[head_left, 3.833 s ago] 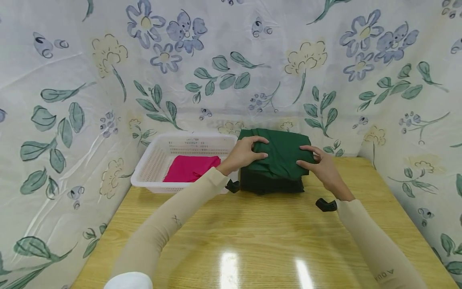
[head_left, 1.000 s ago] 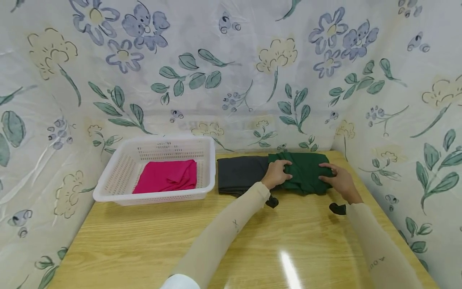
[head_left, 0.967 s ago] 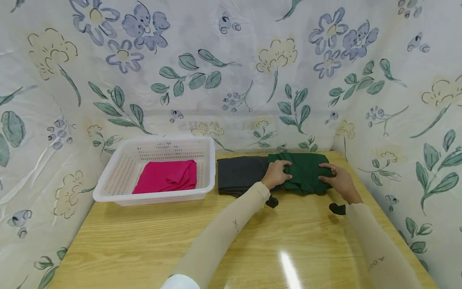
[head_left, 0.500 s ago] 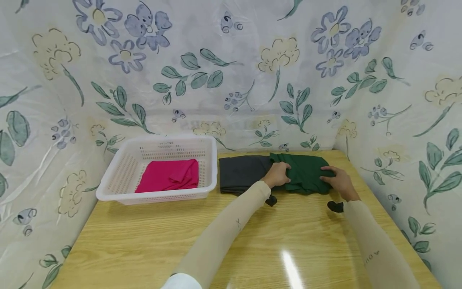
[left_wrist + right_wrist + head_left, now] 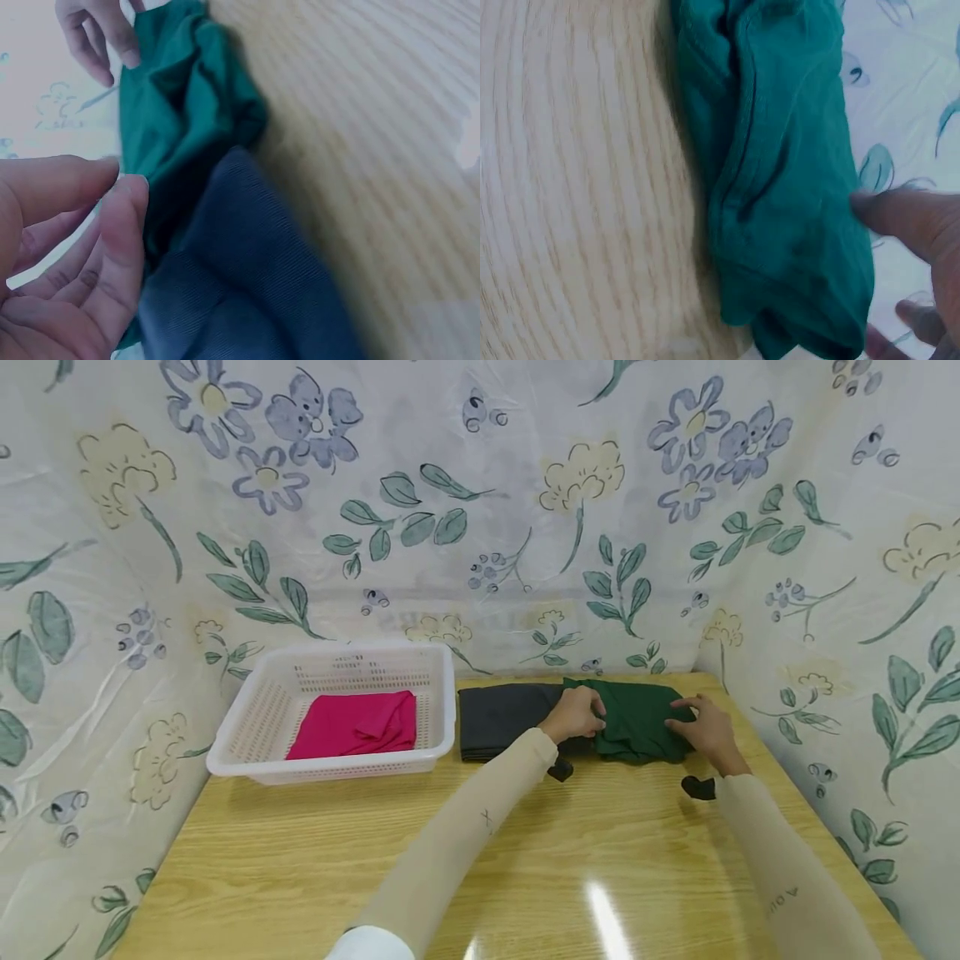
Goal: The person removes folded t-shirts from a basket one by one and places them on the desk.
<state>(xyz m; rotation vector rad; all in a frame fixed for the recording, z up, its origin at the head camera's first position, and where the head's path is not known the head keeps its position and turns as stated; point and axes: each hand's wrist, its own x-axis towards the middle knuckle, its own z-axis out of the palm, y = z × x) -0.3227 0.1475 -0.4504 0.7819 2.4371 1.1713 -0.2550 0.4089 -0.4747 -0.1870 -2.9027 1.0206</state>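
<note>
A folded dark green garment (image 5: pixel 641 718) lies near the back right of the table, its left edge against a folded dark grey garment (image 5: pixel 502 714). My left hand (image 5: pixel 576 713) is at the green garment's left edge, above the grey one; in the left wrist view its thumb and fingertips come near each other beside the green cloth. At the right end of the green garment is my right hand (image 5: pixel 707 728), thumb and fingers apart. The right wrist view shows one fingertip (image 5: pixel 866 206) at the green cloth's edge.
A white plastic basket (image 5: pixel 330 768) with perforated walls stands left of the grey garment, holding a folded pink garment (image 5: pixel 356 724). Floral fabric (image 5: pixel 517 552) walls the wooden table (image 5: pixel 360 843) at the back and sides.
Earlier both hands held the green garment over a dark garment beside the basket. It has since come down to the right, next to the grey garment. My left fingers have just shifted slightly at its edge.
</note>
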